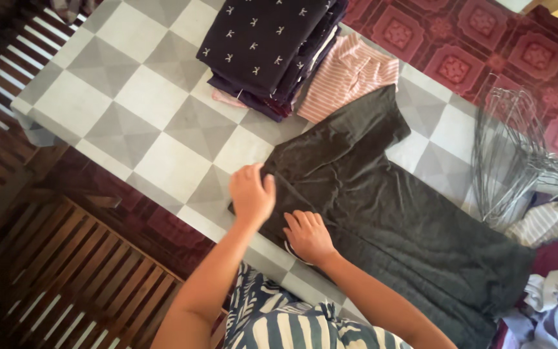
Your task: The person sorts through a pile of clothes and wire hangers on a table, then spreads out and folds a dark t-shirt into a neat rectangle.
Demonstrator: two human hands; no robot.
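Note:
A dark grey garment (382, 207) lies spread across a table covered with a grey-and-white chequered cloth (130, 97). My left hand (251, 192) is curled over the garment's near-left edge and grips the fabric there. Just to its right, my right hand (307, 235) rests flat on the garment with the fingers held together, pressing down. Both forearms reach in from the bottom of the view, above my striped clothing.
A stack of folded dark purple clothes with small white marks (266, 45) sits at the table's far side, beside a folded pink striped piece (350, 74). Wire hangers (511, 148) and a heap of loose clothes (557, 284) lie at the right. Wooden slatted furniture (66, 278) stands at the left.

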